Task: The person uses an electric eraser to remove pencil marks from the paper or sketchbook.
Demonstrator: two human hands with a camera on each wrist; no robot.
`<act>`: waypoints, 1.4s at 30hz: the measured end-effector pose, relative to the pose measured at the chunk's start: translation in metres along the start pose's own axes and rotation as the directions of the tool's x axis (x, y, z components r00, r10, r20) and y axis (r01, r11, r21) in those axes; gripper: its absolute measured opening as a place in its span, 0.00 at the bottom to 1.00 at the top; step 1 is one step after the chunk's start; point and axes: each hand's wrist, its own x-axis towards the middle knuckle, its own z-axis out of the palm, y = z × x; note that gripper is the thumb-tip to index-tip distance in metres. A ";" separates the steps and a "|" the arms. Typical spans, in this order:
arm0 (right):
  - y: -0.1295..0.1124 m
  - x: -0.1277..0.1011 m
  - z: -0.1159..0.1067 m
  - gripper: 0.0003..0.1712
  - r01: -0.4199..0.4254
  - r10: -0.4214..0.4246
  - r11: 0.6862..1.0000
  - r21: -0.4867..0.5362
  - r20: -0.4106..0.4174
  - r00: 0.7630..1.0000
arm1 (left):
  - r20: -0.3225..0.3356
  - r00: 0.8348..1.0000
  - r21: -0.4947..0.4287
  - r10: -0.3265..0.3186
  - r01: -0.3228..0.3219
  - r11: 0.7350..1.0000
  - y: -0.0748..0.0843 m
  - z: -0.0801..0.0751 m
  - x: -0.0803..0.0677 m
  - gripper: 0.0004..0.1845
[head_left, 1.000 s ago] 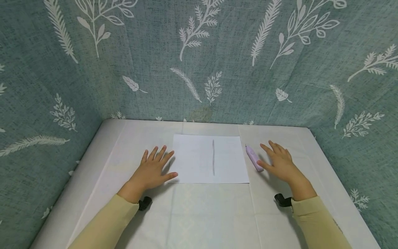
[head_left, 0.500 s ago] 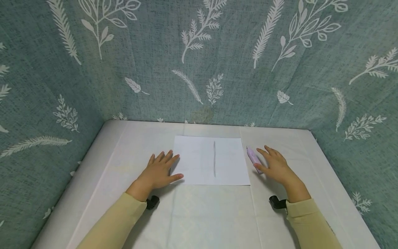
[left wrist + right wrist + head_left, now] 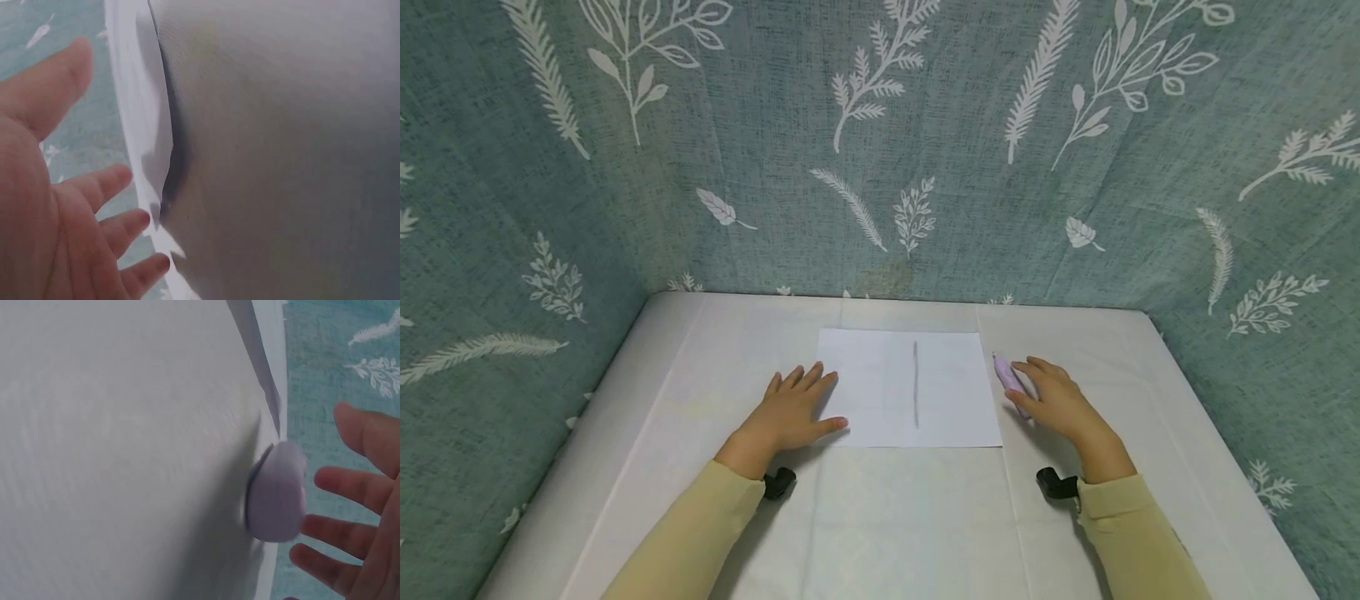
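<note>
A white sheet of paper [image 3: 880,392] lies on the table with a grey vertical line [image 3: 915,385] drawn down its middle. My left hand [image 3: 805,404] lies flat with fingers spread, its fingertips at the sheet's left edge; the left wrist view shows the open palm [image 3: 56,212] beside the lifted paper edge [image 3: 147,125]. A lilac pen [image 3: 1006,377] lies just right of the sheet. My right hand [image 3: 1041,390] hovers against its right side, fingers extended. In the right wrist view the pen's end [image 3: 278,490] sits just clear of the spread fingers [image 3: 350,487].
The table [image 3: 887,517] is covered in white cloth and boxed in by teal leaf-patterned fabric walls [image 3: 880,150] at the back and both sides. Black wrist-camera mounts [image 3: 778,482] [image 3: 1052,483] sit under the yellow sleeves.
Both hands have slid inward: the left up to the paper's left edge, the right leftwards onto the pen's side. Paper and pen have not moved.
</note>
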 end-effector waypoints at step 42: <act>-0.007 0.031 0.011 0.23 -0.176 0.182 0.977 0.123 -0.043 0.982 | 0.000 1.000 -0.048 -0.030 0.030 0.998 0.001 -0.004 0.007 0.48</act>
